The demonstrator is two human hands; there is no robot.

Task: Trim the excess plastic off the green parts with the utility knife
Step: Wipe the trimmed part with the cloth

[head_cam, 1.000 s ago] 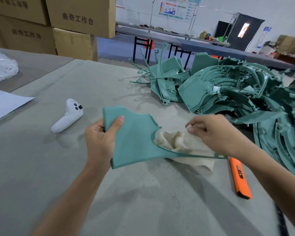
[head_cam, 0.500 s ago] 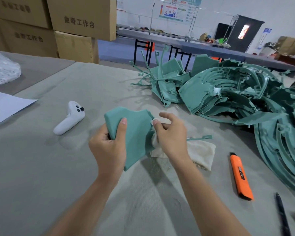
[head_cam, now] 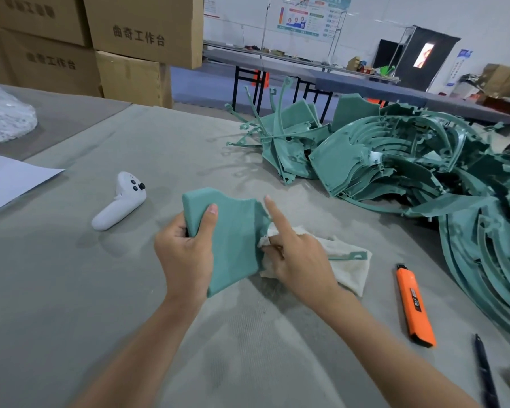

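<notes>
Fingers, left: the left hand (head_cam: 186,257) grips the green part (head_cam: 236,240) by its left edge, with the thumb flat on the top face and the other fingers wrapped behind.
Fingers, right: the right hand (head_cam: 301,260) has its index finger (head_cam: 277,219) straight, lying against the part's right edge. The rest are curled at a fold of the cloth (head_cam: 351,266). I cannot tell whether they pinch the cloth or the part's rim.
Green part: held tilted just above the tabletop (head_cam: 71,290), with its lower right side over the cloth.
Handling: it looks like a thin, light, fairly stiff moulded shell with a matte face that should not slip. Thin rims may flex under a blade, so it is best held by the broad left edge, well away from the edge being cut.
Utility knife (head_cam: 414,304): orange, lying on the tabletop to the right, untouched and apart from both hands.
Offcut: a thin green strip (head_cam: 351,256) lies across the cloth.
Around: a pile of green parts (head_cam: 409,172) lies at the far right, a white controller (head_cam: 120,201) to the left and a black pen (head_cam: 485,375) near the right edge.
In the way: nothing lies between the right hand and the knife except the cloth. The pile crowds the right side.
</notes>
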